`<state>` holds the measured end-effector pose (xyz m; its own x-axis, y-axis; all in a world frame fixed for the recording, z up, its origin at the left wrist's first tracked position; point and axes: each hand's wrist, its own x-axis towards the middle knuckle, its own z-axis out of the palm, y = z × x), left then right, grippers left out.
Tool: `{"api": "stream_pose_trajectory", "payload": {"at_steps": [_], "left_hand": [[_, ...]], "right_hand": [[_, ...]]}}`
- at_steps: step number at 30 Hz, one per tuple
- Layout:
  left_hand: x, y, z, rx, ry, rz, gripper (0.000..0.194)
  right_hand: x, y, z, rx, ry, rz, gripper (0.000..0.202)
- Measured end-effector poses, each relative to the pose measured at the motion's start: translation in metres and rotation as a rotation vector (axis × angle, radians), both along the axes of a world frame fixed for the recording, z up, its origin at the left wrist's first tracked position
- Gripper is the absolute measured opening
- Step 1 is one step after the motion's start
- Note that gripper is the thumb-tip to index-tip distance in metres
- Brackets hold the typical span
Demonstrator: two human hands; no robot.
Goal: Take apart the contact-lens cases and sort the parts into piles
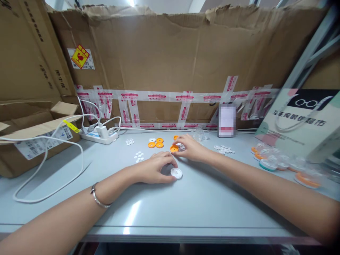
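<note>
On a pale grey counter [202,202], near its middle: left hand [154,170] palm down, fingers [170,163] curled together and pinched on a small white cap [176,173]. Cap round, lying flat, open face up, no long axis to speak of; plain white, shallow rim, touching the counter just at the fingertips. Right hand [190,147] a little farther back, fingers bent and closed on an orange ring [174,148], also round and flat on the counter. Just behind and left of it, two more orange rings [156,145] side by side with a white ring [152,140]. Small white discs [139,157] scattered to the left. Farther left, a white power strip [99,136] with a charger and looping white cable [47,170]. Silver bracelet [98,198] on the left wrist. Along the right edge, clear round cases [276,162] with orange and teal bases. Behind everything, a taped cardboard wall [172,60].
</note>
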<state>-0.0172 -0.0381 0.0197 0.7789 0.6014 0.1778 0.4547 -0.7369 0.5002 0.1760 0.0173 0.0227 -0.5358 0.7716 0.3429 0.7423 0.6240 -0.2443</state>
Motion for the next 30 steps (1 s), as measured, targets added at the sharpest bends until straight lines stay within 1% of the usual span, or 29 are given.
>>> {"api": "stream_pose_trajectory", "payload": {"at_steps": [4, 10, 14, 16, 18, 19, 22, 24, 26, 28, 30], "left_hand": [[-0.002, -0.001, 0.001, -0.006, 0.002, 0.004, 0.023], [-0.001, 0.001, -0.001, -0.009, 0.004, 0.020, 0.026], [0.001, 0.002, -0.001, -0.010, -0.003, 0.012, 0.027], [0.002, 0.002, -0.001, -0.016, -0.005, 0.014, 0.026], [0.002, 0.002, 0.000, -0.021, -0.006, 0.015, 0.026], [0.002, 0.002, 0.000, -0.022, -0.006, 0.014, 0.025], [0.002, 0.003, -0.001, -0.025, 0.001, 0.012, 0.025], [0.002, 0.003, -0.002, -0.023, 0.003, 0.018, 0.027], [0.002, 0.004, -0.003, -0.021, 0.004, 0.026, 0.027], [0.002, 0.005, -0.003, -0.023, 0.006, 0.032, 0.028], [0.002, 0.006, -0.004, -0.021, 0.004, 0.031, 0.028]], "right_hand": [[-0.007, 0.008, -0.003, -0.010, -0.090, -0.051, 0.024], [0.002, 0.004, -0.003, -0.037, -0.082, -0.159, 0.026], [0.006, 0.003, -0.007, -0.022, -0.037, -0.146, 0.026], [0.008, 0.004, -0.007, -0.025, -0.008, -0.136, 0.035], [0.012, 0.005, -0.001, -0.033, 0.041, -0.125, 0.043], [0.014, 0.005, 0.004, -0.032, 0.080, -0.122, 0.043], [0.024, -0.003, 0.022, -0.056, 0.201, -0.114, 0.030], [0.029, -0.016, 0.030, -0.162, 0.218, -0.048, 0.025], [0.030, -0.031, 0.032, -0.286, 0.184, 0.089, 0.023], [0.029, -0.045, 0.027, -0.355, 0.143, 0.209, 0.024], [0.025, -0.053, 0.018, -0.375, 0.096, 0.241, 0.032]]}}
